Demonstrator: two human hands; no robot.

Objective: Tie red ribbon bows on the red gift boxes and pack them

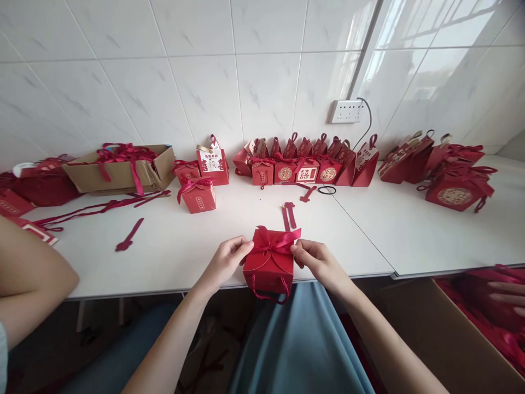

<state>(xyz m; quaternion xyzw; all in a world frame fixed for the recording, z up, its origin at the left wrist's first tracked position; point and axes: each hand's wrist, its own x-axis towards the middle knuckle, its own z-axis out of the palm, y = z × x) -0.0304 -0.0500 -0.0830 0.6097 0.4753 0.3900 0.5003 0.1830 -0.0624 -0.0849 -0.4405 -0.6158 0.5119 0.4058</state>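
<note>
A red gift box (268, 269) stands at the table's front edge before me, with a shiny red ribbon bow (272, 246) on its top and a twisted cord handle hanging at its near side. My left hand (233, 256) is closed at the left end of the bow, thumb and finger pinched by the box's upper edge. On the opposite side, my right hand (315, 257) pinches at the bow's right end. The fingertips partly hide what they grip. Just behind the box lie dark red strap pieces (289, 215).
Finished red boxes (305, 172) line the wall. A cardboard box of ribbons (118, 178) stands back left, and more gift boxes (455, 189) back right. Another person's arm (33, 268) rests at left; another hand (508, 295) is over a carton (451, 334) at lower right.
</note>
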